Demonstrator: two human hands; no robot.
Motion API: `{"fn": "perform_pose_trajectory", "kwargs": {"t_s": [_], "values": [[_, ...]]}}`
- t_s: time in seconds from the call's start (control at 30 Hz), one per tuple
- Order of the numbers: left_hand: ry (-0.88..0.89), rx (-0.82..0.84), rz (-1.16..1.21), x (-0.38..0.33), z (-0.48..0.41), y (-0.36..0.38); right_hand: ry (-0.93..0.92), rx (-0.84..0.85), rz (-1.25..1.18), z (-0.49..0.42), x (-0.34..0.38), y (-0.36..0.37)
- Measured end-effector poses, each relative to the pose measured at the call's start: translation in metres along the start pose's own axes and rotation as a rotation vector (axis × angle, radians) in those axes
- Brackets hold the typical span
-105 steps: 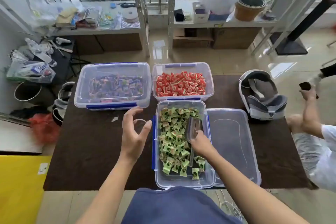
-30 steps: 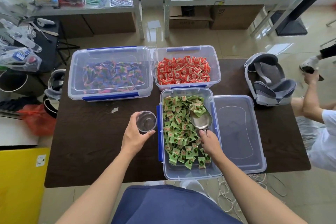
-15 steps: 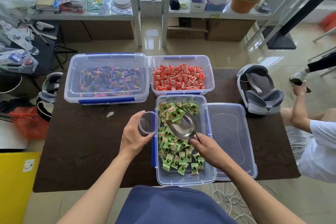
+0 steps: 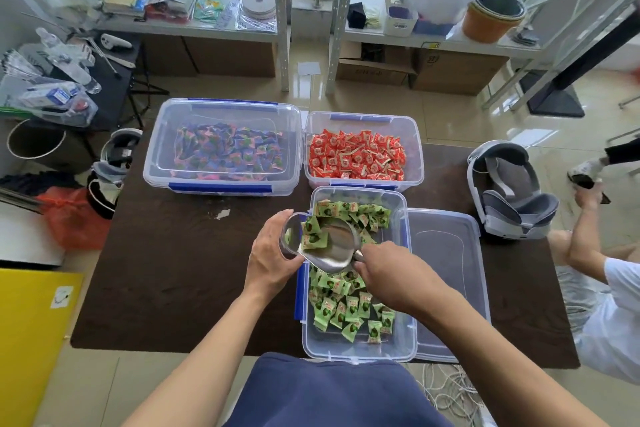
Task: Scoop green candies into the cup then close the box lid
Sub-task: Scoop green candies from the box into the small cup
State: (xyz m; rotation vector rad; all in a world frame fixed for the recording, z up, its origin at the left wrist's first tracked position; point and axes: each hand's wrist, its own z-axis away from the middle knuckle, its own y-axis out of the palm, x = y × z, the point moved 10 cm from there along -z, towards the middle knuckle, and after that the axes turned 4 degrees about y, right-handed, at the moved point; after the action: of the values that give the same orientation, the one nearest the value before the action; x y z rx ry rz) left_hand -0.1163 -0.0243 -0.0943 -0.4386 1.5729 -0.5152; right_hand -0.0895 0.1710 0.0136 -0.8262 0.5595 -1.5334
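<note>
Since half a second ago, the metal scoop (image 4: 334, 248) has swung from above the green candies toward the cup (image 4: 290, 239), and its lip now meets the cup's mouth.

Dark counter (image 4: 166, 270) carries all containers. Taking the open green-candy box (image 4: 356, 350) as landmark: its detached lid (image 4: 446, 274) lies flat, touching its right side; the closed box of multicoloured candies (image 4: 221, 149) sits beyond it to the left; the open box of red candies (image 4: 362, 152) sits directly beyond it.

Left hand (image 4: 272, 258), at the landmark's left rim, has its fingers wrapped around the clear cup, tilted toward the scoop. Right hand (image 4: 388, 270), above the box, has its fingers closed on the scoop handle. Several green candies (image 4: 313, 236) rest in the scoop bowl by the cup's mouth; the remainder lie in the box.
</note>
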Motion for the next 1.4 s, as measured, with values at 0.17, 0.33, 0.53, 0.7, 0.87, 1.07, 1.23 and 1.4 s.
{"fn": "perform_pose_trajectory", "kwargs": {"t_s": [0.17, 0.33, 0.53, 0.7, 0.87, 1.07, 1.23, 1.4], "values": [[0.011, 0.002, -0.004, 0.003, -0.001, 0.001, 0.007, -0.076, 0.127, 0.008, 0.008, -0.015], [-0.02, -0.008, 0.001, 0.007, 0.001, -0.001, 0.002, -0.107, 0.125, 0.009, 0.011, -0.022], [-0.073, -0.02, 0.02, 0.018, 0.003, -0.004, 0.219, -0.003, 0.002, -0.009, -0.068, 0.004], [-0.13, -0.016, 0.045, 0.036, 0.009, -0.005, 0.336, 0.239, -0.044, 0.002, -0.127, 0.094], [-0.188, 0.032, 0.051, 0.055, 0.021, 0.001, 0.362, 0.356, -0.135, 0.032, -0.13, 0.15], [-0.206, 0.049, 0.063, 0.065, 0.034, 0.01, 0.407, 0.465, -0.258, 0.022, -0.117, 0.196], [-0.193, 0.052, 0.047, 0.064, 0.038, 0.011, 0.629, 0.435, -0.905, 0.019, -0.115, 0.22], [-0.203, 0.064, 0.053, 0.064, 0.039, 0.012, 0.753, 0.365, -1.45, 0.006, -0.101, 0.243]]}}
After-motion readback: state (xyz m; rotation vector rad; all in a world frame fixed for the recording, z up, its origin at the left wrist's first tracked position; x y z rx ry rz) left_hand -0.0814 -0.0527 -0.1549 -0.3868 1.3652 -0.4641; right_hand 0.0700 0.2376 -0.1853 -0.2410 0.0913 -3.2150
